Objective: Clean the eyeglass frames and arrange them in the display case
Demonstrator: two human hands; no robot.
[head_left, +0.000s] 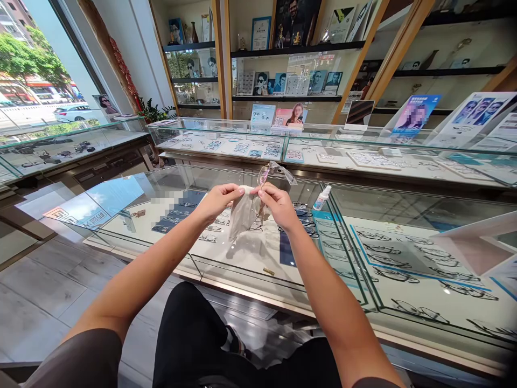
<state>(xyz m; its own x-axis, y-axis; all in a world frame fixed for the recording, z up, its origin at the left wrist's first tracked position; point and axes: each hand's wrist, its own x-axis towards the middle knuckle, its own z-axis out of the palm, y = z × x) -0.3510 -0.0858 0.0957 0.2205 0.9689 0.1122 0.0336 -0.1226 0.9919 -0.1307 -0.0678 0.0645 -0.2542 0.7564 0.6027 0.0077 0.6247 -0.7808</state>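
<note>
Above the glass display counter (242, 264), my left hand (220, 202) pinches a pale cleaning cloth (243, 218) between thumb and fingers. The cloth hangs down in loose folds. My right hand (278, 203), close beside it, grips a pair of thin-framed eyeglasses (264, 175) by thumb and forefinger. The glasses are tilted up, with a lens and clear parts showing above the right fingers. Part of the frame is hidden behind the cloth and fingers, so I cannot tell exactly where the cloth touches it.
A small white spray bottle (322, 198) stands on the glass to the right. Rows of eyeglasses (379, 248) lie inside the case. A clear sign sheet (100, 202) rests at left, and a white stand (484, 242) at far right. Another showcase (238, 145) runs behind.
</note>
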